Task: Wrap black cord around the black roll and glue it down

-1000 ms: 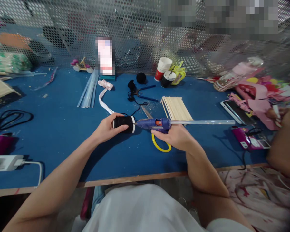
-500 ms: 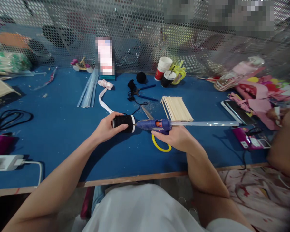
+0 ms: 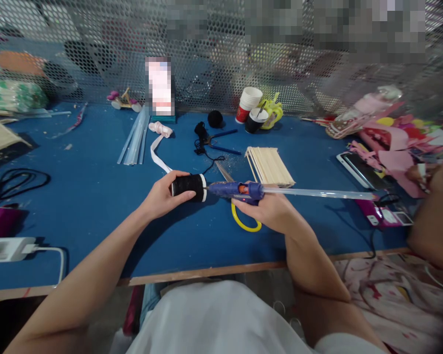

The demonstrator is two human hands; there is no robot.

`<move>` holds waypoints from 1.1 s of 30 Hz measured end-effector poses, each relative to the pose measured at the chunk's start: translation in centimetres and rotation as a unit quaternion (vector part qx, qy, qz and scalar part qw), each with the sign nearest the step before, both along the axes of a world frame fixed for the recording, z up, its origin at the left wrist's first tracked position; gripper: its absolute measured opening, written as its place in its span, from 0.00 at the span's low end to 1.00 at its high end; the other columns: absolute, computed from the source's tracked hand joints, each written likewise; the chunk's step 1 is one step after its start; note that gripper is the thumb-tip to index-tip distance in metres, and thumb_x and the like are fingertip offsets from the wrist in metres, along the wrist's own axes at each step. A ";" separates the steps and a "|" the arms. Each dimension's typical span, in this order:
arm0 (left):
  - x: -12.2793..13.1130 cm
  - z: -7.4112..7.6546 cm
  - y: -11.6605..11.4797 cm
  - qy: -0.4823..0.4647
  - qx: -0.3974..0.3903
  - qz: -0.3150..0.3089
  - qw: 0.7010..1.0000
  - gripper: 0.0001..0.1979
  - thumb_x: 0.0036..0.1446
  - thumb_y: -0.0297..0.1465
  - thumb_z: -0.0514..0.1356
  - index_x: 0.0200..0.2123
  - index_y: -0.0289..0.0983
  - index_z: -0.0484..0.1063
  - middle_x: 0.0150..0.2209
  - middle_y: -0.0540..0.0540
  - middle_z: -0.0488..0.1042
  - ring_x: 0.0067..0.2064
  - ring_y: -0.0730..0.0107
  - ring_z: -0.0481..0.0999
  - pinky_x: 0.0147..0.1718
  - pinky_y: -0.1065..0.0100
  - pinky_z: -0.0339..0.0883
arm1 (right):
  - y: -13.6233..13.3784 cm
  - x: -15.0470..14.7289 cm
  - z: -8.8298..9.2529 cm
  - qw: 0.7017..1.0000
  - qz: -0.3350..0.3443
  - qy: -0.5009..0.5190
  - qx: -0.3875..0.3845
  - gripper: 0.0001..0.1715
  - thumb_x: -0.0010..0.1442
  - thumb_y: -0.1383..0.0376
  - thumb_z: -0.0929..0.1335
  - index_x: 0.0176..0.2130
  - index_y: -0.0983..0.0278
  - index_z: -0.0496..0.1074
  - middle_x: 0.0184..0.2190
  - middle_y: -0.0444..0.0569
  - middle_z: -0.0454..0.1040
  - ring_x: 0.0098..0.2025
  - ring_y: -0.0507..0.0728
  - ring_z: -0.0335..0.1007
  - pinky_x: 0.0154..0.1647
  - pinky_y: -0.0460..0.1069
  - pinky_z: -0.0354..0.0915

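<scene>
My left hand [image 3: 166, 196] is wrapped round a black yarn-wound cylinder [image 3: 189, 189] with a white rim, held on its side above the table. A black strand of yarn runs from it toward a small black tangle [image 3: 200, 135]. A white ribbon [image 3: 157, 152] trails from behind my left fingers to a pale pink bundle. In my right hand [image 3: 271, 210] is a blue glue gun [image 3: 231, 190], its tip at the cylinder's rim end. A long clear glue stick [image 3: 317, 193] sticks out of its back. Partly beneath the gun lie scissors with a yellow handle [image 3: 249, 228].
Blue-handled pliers [image 3: 225, 148], a black ball [image 3: 215, 119], stacked paper cups [image 3: 250, 101] and wooden sticks [image 3: 271, 164] lie beyond my hands. Spare glue sticks [image 3: 135, 140] and a phone [image 3: 160, 86] stand at back left. A co-worker's arm [image 3: 433, 216] is at right.
The back end of the glue stick has dipped slightly as the glue gun tilts. Both hands keep nearly the same place and the same hold.
</scene>
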State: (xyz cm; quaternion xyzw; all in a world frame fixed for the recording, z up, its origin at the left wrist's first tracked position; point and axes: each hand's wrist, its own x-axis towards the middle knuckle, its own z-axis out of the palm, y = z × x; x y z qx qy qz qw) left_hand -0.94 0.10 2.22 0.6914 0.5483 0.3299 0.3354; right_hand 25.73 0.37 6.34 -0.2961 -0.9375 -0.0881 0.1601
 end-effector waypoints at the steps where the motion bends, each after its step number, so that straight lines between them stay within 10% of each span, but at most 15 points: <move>1: 0.0 0.0 0.0 -0.004 -0.001 -0.003 1.000 0.25 0.47 0.43 0.60 0.47 0.37 0.64 0.36 0.47 0.71 0.32 0.70 0.70 0.29 0.71 0.64 | 0.0 0.0 -0.1 1.000 -0.012 0.002 -0.011 0.17 0.60 0.64 0.59 0.34 0.61 0.75 0.24 0.50 0.72 0.29 0.57 0.66 0.28 0.50 0.59; 10: -0.1 0.1 0.0 0.027 0.041 0.007 0.999 0.25 0.48 0.42 0.61 0.47 0.37 0.65 0.39 0.46 0.71 0.36 0.67 0.71 0.33 0.69 0.65 | -0.3 -0.7 0.7 0.989 -0.056 0.054 -0.124 0.15 0.59 0.62 0.60 0.29 0.64 0.72 0.22 0.48 0.70 0.24 0.53 0.65 0.26 0.48 0.61; 26: -0.3 -0.6 0.3 0.020 0.145 -0.046 0.988 0.25 0.48 0.39 0.62 0.49 0.38 0.62 0.45 0.42 0.69 0.46 0.62 0.70 0.42 0.63 0.66 | -0.1 -0.3 0.2 0.998 -0.033 0.039 -0.035 0.14 0.58 0.64 0.61 0.33 0.63 0.75 0.24 0.50 0.72 0.28 0.56 0.67 0.28 0.50 0.61; 33: -0.4 -0.4 0.3 0.033 0.176 -0.066 0.982 0.25 0.48 0.37 0.62 0.49 0.38 0.62 0.46 0.41 0.68 0.48 0.60 0.68 0.46 0.59 0.65 | -0.4 0.1 0.0 0.988 -0.061 0.091 -0.113 0.10 0.57 0.61 0.64 0.33 0.62 0.74 0.23 0.47 0.70 0.28 0.55 0.67 0.29 0.49 0.62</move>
